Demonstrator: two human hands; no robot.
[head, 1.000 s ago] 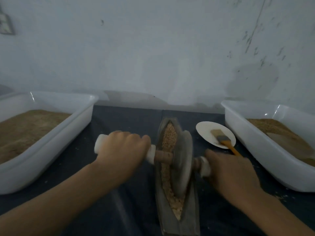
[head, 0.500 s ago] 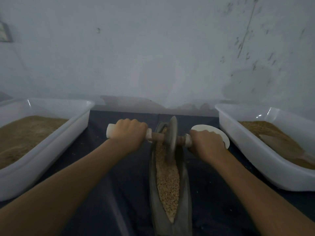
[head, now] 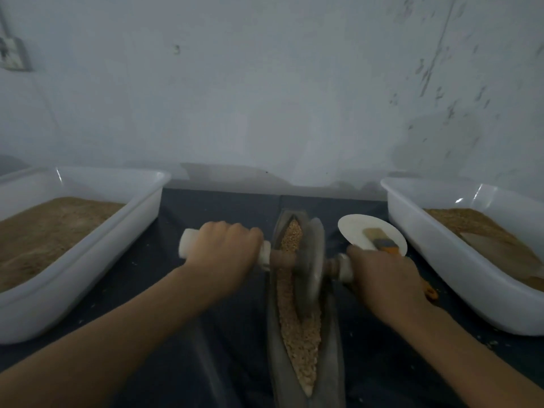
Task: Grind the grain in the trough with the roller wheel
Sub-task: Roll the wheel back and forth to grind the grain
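The roller wheel (head: 313,260) stood on edge in the trough (head: 331,346), roughly at the middle of the channel, its disc blurred. The trough, a narrow boat-shaped vessel, lay lengthwise on the dark table surface (head: 206,363), directly in front of the person and between the two forearms. Grain (head: 298,343) filled the channel on both sides of the wheel, toward the far tip and down to the near tip.

An axle ran crosswise through the wheel and ended in pale handles. The left hand (head: 222,257) gripped the left handle (head: 188,242), fingers curled fully round it, the handle end protruding beyond the knuckles. The right hand (head: 382,278) gripped the right handle (head: 346,267) in the same wrapped hold.

Just beyond the right hand lay a white plate (head: 356,228) with a brush (head: 382,241) resting on it. A white tub (head: 88,260) holding brown meal stood at the left, and a second white tub (head: 441,260) with similar contents stood at the right. A pale wall (head: 265,83) rose behind the table.
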